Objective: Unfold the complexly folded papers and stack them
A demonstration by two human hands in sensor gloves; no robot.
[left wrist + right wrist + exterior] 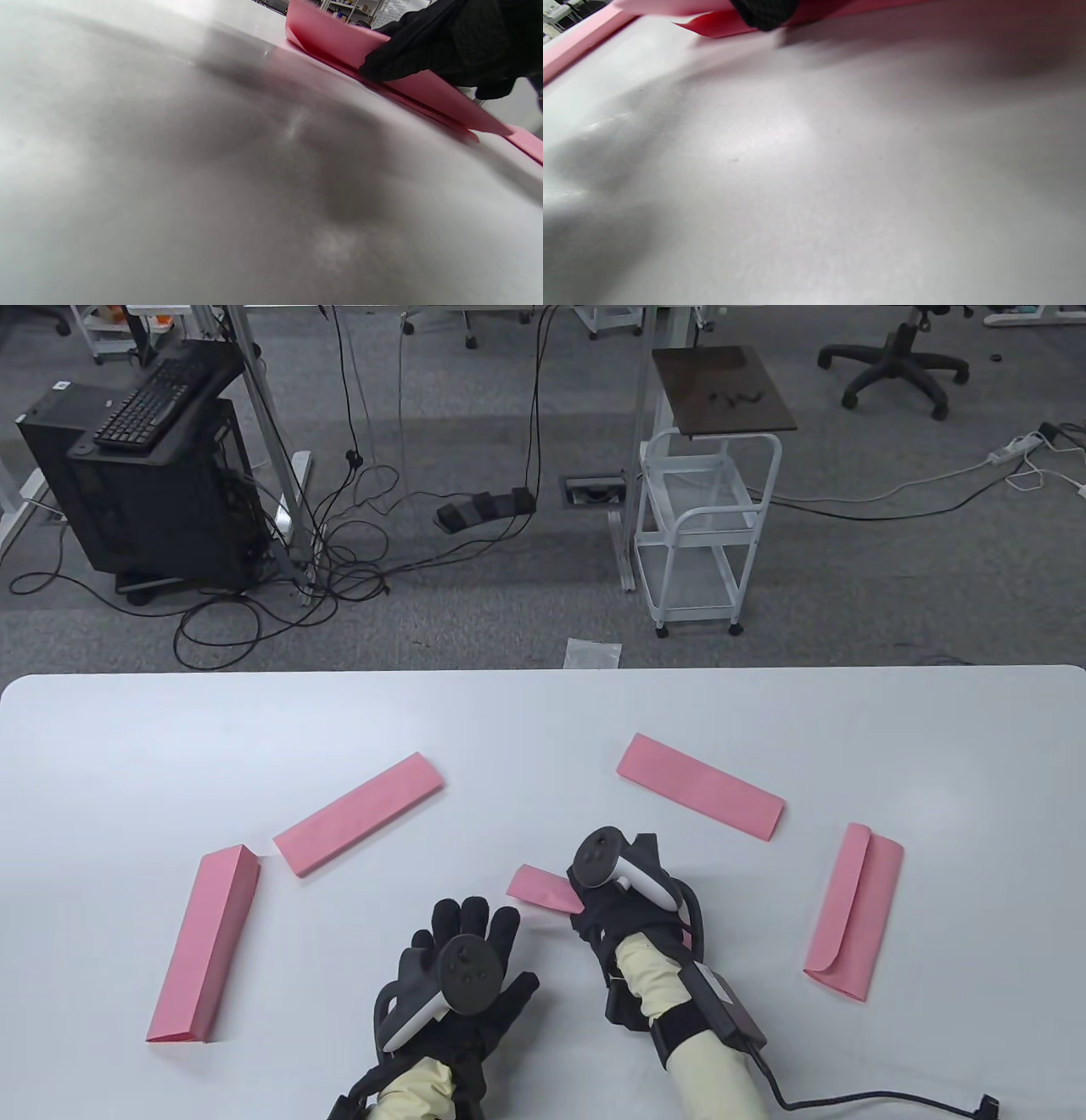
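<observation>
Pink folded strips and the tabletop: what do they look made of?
Pink folded strips: thin matte paper, judging by sharp creases and layered edges; the one under the right hand shows a lifted flap in the left wrist view. Tabletop: smooth white laminate or coated board, probably, with a soft sheen.

The table (170, 729) has a smooth white top with a soft sheen, faintly mirroring shadows in the wrist views; the folded sheets (361, 813) are matt pink paper with crisp creases; the gloves (475, 984) are black knitted cloth, its weave plain in the left wrist view (445, 46); the trackers (462, 971) are smooth plastic, black and white; the sleeves (713, 1069) look like pale matt cloth; the floor (509, 594) is rough grey carpet.
</observation>
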